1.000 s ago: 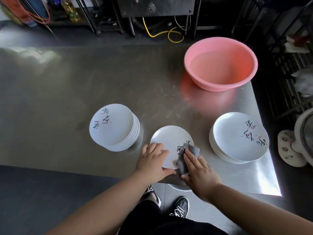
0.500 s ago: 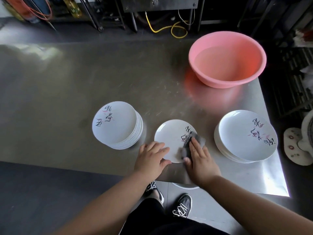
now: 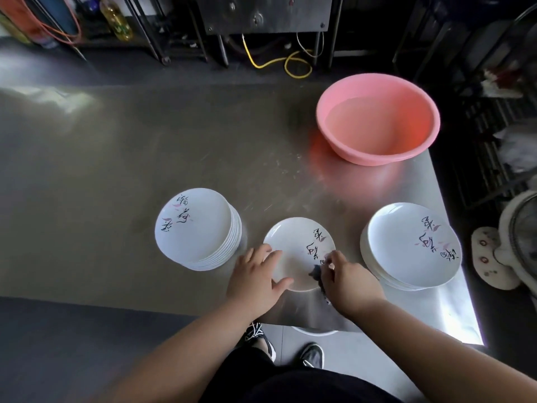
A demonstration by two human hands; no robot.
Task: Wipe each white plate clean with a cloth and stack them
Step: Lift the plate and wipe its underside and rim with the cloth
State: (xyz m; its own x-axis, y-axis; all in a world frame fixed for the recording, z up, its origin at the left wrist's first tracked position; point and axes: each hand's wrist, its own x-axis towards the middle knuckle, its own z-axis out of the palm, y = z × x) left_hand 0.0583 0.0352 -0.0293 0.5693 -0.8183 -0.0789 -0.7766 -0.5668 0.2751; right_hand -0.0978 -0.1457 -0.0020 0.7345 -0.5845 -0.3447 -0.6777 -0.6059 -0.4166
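A single white plate (image 3: 293,245) with black brush writing lies on the steel table (image 3: 116,170) near its front edge. My left hand (image 3: 255,282) rests flat on the plate's left rim, fingers spread. My right hand (image 3: 348,282) grips a dark grey cloth (image 3: 317,273) against the plate's near right rim; most of the cloth is hidden under the hand. A stack of several white plates (image 3: 197,228) stands to the left. Another stack of white plates (image 3: 412,245) stands to the right.
A pink basin (image 3: 377,120) holding water sits at the table's back right. The table's right edge runs close beside the right stack, with a white fan (image 3: 517,237) on the floor beyond. My feet show below the front edge.
My right hand has drawn the cloth from the plate's upper right down to its near right rim, uncovering the writing. My left hand stays on the left rim.
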